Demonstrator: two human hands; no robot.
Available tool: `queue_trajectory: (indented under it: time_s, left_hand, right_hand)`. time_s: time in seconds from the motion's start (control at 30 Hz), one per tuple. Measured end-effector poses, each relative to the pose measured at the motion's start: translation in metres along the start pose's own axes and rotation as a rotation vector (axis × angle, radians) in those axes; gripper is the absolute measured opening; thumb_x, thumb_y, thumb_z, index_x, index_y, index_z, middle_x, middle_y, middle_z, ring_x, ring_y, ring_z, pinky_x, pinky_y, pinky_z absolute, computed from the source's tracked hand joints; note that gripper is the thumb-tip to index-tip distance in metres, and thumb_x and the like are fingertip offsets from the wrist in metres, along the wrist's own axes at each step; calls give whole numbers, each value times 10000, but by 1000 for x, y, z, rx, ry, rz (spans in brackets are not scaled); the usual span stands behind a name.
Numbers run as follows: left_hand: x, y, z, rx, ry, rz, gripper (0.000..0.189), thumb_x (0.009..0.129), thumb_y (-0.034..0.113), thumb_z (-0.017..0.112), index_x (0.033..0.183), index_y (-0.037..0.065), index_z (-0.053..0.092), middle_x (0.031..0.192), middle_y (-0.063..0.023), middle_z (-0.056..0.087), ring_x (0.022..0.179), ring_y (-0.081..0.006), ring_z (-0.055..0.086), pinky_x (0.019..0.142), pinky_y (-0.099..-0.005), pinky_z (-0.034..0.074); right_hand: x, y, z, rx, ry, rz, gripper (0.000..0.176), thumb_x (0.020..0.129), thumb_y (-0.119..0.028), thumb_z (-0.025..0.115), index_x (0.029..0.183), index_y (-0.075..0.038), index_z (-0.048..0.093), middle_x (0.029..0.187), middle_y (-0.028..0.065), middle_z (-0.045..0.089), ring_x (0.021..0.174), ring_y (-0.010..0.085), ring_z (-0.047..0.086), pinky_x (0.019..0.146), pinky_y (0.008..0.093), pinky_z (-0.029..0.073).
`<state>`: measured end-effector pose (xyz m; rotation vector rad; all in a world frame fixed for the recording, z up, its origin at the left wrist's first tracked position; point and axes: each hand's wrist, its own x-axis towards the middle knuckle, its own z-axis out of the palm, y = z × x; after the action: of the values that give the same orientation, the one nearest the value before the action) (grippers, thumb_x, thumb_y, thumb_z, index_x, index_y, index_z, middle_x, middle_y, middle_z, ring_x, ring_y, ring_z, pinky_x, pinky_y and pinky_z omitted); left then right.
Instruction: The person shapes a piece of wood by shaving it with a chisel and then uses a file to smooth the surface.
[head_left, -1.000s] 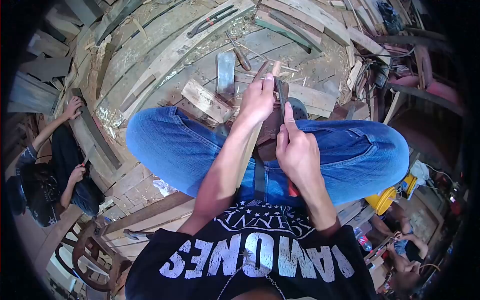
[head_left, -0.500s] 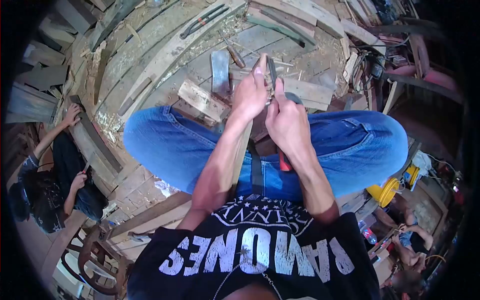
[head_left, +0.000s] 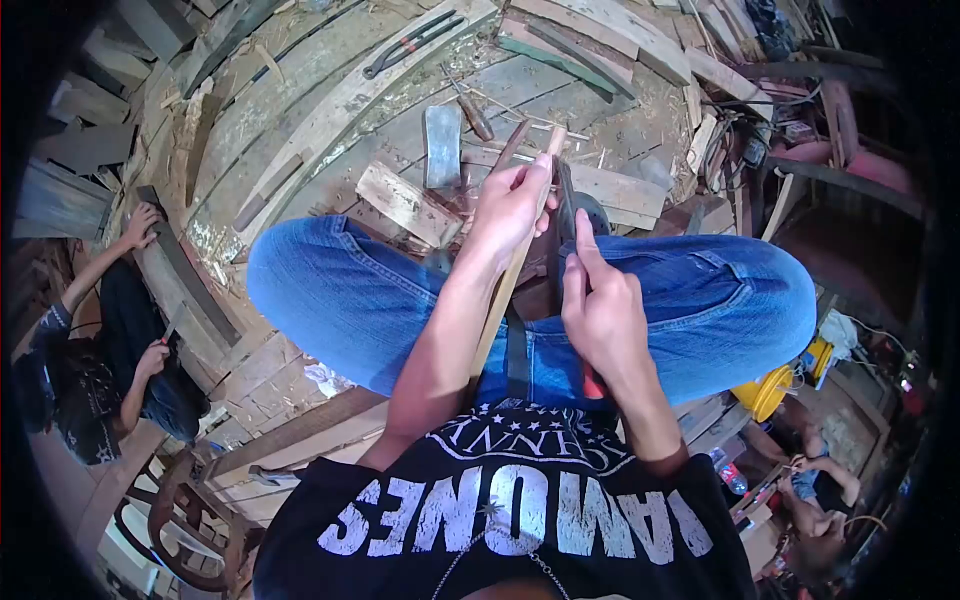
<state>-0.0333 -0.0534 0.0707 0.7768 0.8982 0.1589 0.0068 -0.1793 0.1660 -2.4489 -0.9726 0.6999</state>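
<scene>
My left hand is wrapped round a long, narrow wooden strip, which runs down along my forearm toward my lap. My right hand grips a knife with a long dark blade and a red handle; the index finger points forward along it. The blade lies just right of the strip, its tip near the strip's upper end. Beyond my left hand are a flat metal blade, a wooden-handled tool and a rough wood block on the floor.
Red-handled pincers rest on a curved plank at the top. Boards and shavings surround my crossed legs. At left a person works on a beam; another person sits lower right near a yellow bucket.
My right hand has drawn the knife back toward my body and slightly right. The strip's upper end has shifted right and a little down in my left hand.
</scene>
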Motion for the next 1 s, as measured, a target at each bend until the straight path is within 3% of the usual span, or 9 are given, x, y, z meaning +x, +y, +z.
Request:
queue_trajectory:
  time_s: [0.27,0.33,0.43,0.5,0.6,0.73,0.83,0.9,1.0]
  left_hand:
    - [0,3,2,-14,-8,-39,426,983,402,509,910,-6,610,793,-80,620,520,-125,573,460,-260,439]
    - [5,-5,0,56,-21,21,410,986,382,504,893,-3,611,736,-84,620,515,-132,580,464,-283,448]
    - [9,-14,2,273,107,123,394,988,361,503,880,0,618,654,-75,602,522,-118,581,465,-298,451]
    - [10,-19,4,290,137,110,380,978,338,514,873,-10,624,612,-112,600,546,-184,602,516,-358,471]
    - [14,-19,3,489,257,263,373,954,333,521,899,-18,635,724,-216,635,679,-376,638,658,-437,480]
    - [16,-17,-2,525,256,237,400,959,359,505,867,-1,654,689,-185,649,675,-334,654,640,-416,483]
    - [17,-12,0,486,255,227,421,965,371,519,828,-1,660,634,-126,640,578,-235,629,569,-379,476]
    - [16,-9,2,243,180,107,372,984,330,539,842,0,634,622,-16,532,448,-75,453,402,-258,341]
    - [14,-11,3,162,157,96,363,987,324,537,828,8,619,649,-12,519,432,-66,424,386,-248,318]
  right_hand:
    - [1,1,5,-40,-2,-16,437,887,-53,541,1317,22,514,630,291,558,584,407,625,560,445,488]
    - [3,2,7,-87,-19,-20,507,857,-115,550,1328,60,479,604,230,608,567,390,639,593,469,533]
    - [9,8,14,-84,-22,-36,515,856,-119,540,1332,65,471,636,242,619,605,403,647,625,482,534]
    - [14,7,17,-67,-36,-2,518,857,-122,535,1336,61,467,654,247,624,622,409,648,635,489,533]
    - [17,5,24,-38,-38,42,500,859,-98,529,1329,61,474,688,266,614,637,416,643,631,481,518]
    - [20,9,29,-24,-14,22,497,857,-82,534,1330,60,473,736,271,619,646,415,640,621,472,509]
    - [19,7,28,-79,-15,11,512,860,-80,530,1349,51,456,701,266,618,618,409,638,604,468,511]
    - [17,10,33,-62,18,-14,516,864,-69,527,1360,47,448,662,268,604,586,402,634,586,464,510]
    - [7,9,34,-30,21,-13,512,872,-55,522,1367,46,439,629,268,587,570,398,631,577,464,507]
